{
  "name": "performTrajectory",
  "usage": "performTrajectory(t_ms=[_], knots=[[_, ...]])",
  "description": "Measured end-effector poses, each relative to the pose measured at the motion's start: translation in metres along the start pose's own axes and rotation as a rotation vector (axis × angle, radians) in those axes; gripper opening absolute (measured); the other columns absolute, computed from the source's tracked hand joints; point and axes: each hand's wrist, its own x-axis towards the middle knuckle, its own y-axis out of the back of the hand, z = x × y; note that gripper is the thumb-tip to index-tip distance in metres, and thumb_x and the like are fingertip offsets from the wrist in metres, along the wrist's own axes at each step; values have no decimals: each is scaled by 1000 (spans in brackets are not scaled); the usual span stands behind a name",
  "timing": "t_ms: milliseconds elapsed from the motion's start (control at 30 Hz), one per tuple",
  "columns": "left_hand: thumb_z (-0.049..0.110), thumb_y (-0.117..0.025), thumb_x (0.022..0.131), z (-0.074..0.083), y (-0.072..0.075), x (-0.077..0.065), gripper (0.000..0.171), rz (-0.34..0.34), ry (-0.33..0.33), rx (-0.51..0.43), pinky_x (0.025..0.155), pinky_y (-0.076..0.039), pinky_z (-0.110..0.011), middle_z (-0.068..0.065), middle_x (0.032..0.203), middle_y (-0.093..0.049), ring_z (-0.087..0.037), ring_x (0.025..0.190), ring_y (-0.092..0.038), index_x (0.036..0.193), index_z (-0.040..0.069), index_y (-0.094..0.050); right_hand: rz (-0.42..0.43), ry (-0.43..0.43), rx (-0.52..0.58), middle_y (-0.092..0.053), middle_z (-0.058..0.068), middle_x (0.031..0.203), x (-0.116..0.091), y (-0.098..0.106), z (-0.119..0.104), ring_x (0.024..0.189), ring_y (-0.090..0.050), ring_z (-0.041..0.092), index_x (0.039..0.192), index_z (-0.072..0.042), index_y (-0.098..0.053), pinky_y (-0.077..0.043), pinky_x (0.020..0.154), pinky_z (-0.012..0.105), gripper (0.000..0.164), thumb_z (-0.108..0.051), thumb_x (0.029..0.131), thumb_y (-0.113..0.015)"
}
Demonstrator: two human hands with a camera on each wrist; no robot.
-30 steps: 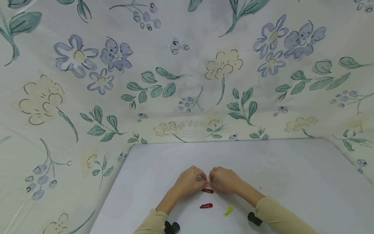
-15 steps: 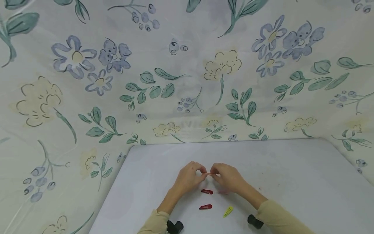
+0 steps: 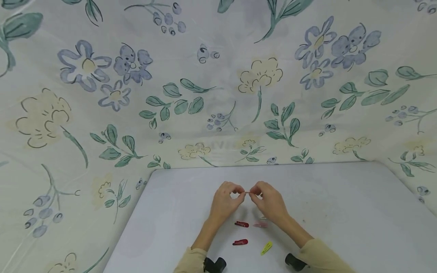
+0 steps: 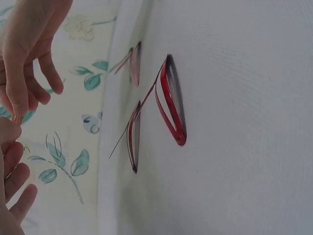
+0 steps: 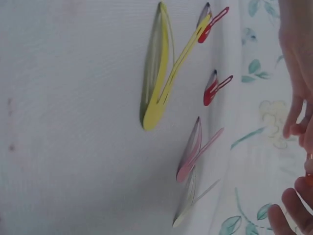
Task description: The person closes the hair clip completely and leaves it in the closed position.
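Observation:
Above the middle of the white table, the left hand (image 3: 223,203) and the right hand (image 3: 269,201) meet fingertip to fingertip. Between them they pinch a small, thin orange-red hair clip (image 3: 247,192), mostly covered by fingers. The left wrist view shows its orange strip (image 4: 17,119) between both hands' fingertips. Nearer the person lie two red snap hair clips, the upper red clip (image 3: 241,224) and the lower red clip (image 3: 240,242). Beside them are a pink clip (image 3: 260,225), a pale whitish clip (image 5: 183,215) and a yellow clip (image 3: 266,248). These lying clips are snapped open.
A white table (image 3: 341,212) spreads out on both sides of the hands. Flower-patterned sheeting (image 3: 218,94) stands behind and at the sides. Black wrist devices, a left one (image 3: 216,264) and a right one (image 3: 295,262), hang at the sleeves.
Both hands have moved away from the person and up from the lying clips, carrying the orange-red clip. The pink and pale clips, hidden before, have come into sight.

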Motion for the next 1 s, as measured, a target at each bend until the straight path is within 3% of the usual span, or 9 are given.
performTrajectory(t_ms=[400, 500, 733, 1000], knots=[[7, -76, 81, 8, -16, -2, 6, 151, 82, -118, 69, -52, -37, 0, 81, -66, -17, 79, -58, 84, 9, -72, 138, -13, 78, -64, -1, 84, -3, -4, 2, 77, -59, 13, 91, -11, -67, -53, 68, 29, 16, -6, 82, -79], [9, -77, 81, 9, -19, -3, 6, 158, 89, -97, 70, -52, -33, 0, 81, -66, -16, 80, -57, 84, 10, -72, 149, -19, 84, -64, 0, 85, -4, -3, 3, 78, -59, 13, 92, -11, -67, -53, 69, 30, 17, -5, 82, -79], [8, -79, 78, 10, -18, -3, 11, 197, 10, 8, 70, -49, -25, 3, 79, -66, -13, 79, -57, 82, 13, -71, 158, -32, 107, -65, 1, 87, -5, -3, -1, 79, -59, 14, 93, -10, -66, -54, 69, 30, 17, -5, 82, -78], [7, -79, 76, 13, -18, -4, 12, 215, 14, 15, 68, -49, -25, 3, 76, -65, -14, 77, -56, 80, 13, -70, 163, -39, 109, -64, 0, 86, -6, -5, -2, 77, -57, 13, 92, -11, -67, -53, 68, 28, 16, -5, 83, -78]])
